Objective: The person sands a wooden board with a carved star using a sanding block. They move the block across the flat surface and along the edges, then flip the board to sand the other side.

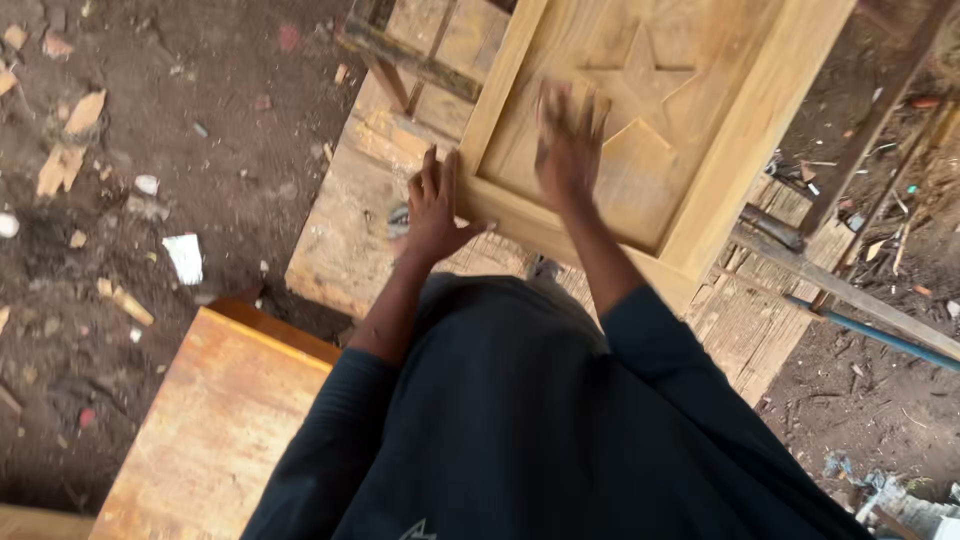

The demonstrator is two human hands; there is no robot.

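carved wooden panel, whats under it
The carved wooden panel lies on a worn plank workbench, which shows at its edges. What the bench holds beneath the panel is covered. The right hand rests on top.

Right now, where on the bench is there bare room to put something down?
Bare workbench lies left of the left hand, between the panel door and the dirt ground. The door fills the middle under the right hand; rods and scraps crowd the right.
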